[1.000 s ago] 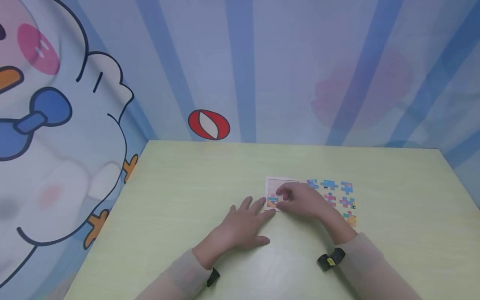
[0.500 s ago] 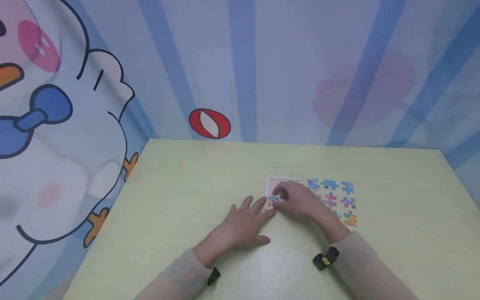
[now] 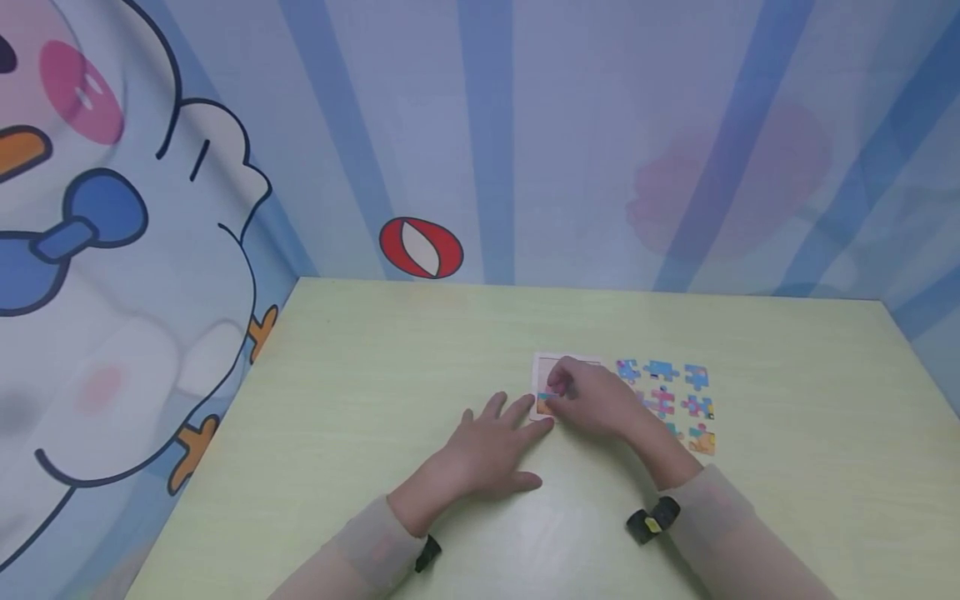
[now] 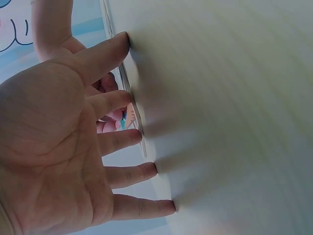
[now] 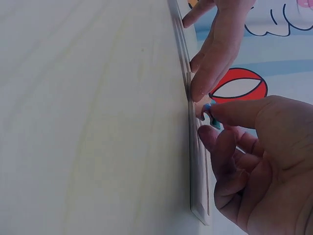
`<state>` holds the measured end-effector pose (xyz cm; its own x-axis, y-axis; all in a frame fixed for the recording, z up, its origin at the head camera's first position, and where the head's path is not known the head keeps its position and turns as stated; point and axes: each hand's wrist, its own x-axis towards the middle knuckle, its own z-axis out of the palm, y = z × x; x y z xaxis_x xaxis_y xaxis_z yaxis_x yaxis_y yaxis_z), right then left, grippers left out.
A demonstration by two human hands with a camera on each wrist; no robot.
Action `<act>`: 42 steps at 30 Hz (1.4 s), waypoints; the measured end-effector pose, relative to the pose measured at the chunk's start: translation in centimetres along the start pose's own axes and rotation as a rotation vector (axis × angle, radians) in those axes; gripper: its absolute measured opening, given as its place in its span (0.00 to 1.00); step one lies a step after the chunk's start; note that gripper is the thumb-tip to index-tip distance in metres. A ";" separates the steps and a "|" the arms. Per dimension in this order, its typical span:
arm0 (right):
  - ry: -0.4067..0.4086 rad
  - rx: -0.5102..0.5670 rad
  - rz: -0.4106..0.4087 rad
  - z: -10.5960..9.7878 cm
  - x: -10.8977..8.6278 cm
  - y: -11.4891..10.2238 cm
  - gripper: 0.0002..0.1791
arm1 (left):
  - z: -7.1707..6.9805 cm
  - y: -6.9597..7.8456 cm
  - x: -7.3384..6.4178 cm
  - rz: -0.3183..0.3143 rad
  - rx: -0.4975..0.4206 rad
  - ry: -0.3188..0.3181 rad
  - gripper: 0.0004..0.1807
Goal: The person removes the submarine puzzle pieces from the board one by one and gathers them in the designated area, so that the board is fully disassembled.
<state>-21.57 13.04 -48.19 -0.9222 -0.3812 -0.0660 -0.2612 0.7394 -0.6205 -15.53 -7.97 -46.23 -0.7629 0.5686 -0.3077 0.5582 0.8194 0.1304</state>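
Observation:
An orange-and-blue jigsaw piece (image 3: 545, 404) is at the lower left corner of a shallow puzzle frame (image 3: 536, 373) with a white rim. My right hand (image 3: 597, 400) reaches over the frame and holds this piece, thumb against it and the other fingers curled. In the right wrist view the piece (image 5: 208, 111) shows between the thumb and my other hand's fingertips. My left hand (image 3: 483, 454) is spread on the table, its fingertips touching the frame's left corner. Fingers (image 4: 120, 142) of that hand stand straight in the left wrist view. The right hand covers much of the frame's inside.
Right of the frame several loose jigsaw pieces lie in rows, among them a blue one (image 3: 696, 377), a pink one (image 3: 662, 402) and an orange one (image 3: 702, 440). A printed backdrop (image 3: 562, 150) rises behind the pale table (image 3: 390, 350).
My right hand has shifted slightly left over the frame. The piece at the corner shows more orange now, as if turned or shifted under the thumb. My left hand stays in place.

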 end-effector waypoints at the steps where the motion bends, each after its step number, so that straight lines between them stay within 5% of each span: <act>1: 0.002 0.012 -0.004 0.0 0.0 0.0 0.07 | 0.0 0.0 0.0 0.000 0.002 -0.001 0.43; 16: -0.007 0.086 0.023 -1.7 -1.5 1.0 0.08 | 0.0 0.0 0.1 0.004 0.011 -0.005 0.43; 42: 0.014 0.098 0.071 -5.0 -6.3 5.7 0.06 | 0.0 0.1 0.0 -0.013 -0.006 -0.011 0.43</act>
<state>-18.63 22.40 -47.41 -0.9415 -0.3212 -0.1021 -0.1664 0.7063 -0.6880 -15.47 -7.83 -46.24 -0.7663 0.5570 -0.3201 0.5461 0.8272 0.1321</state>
